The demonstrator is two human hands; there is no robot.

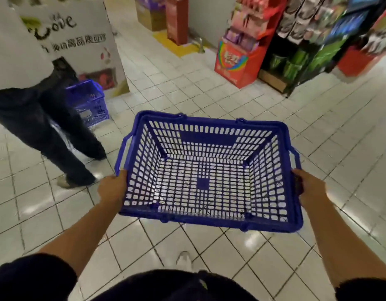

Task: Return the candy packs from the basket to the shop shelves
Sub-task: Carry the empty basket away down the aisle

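White tiled floor (187, 83), with one shelf rack (317, 40) of packets at the far right. Two blue baskets: one basket (209, 220) held level, nothing inside, left hand (112, 187) and right hand (311, 190) clamped on opposite sides; another basket (88, 103) beside one bystander (35, 118).

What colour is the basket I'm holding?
Blue: a plastic lattice basket, seen clearest in the head view.

You have one wide-angle view, worn on your head, looking forward and steeply down over your forearms; the basket (209, 170) sits close beneath it, tiled floor (187, 83) and shelves (317, 40) farther ahead
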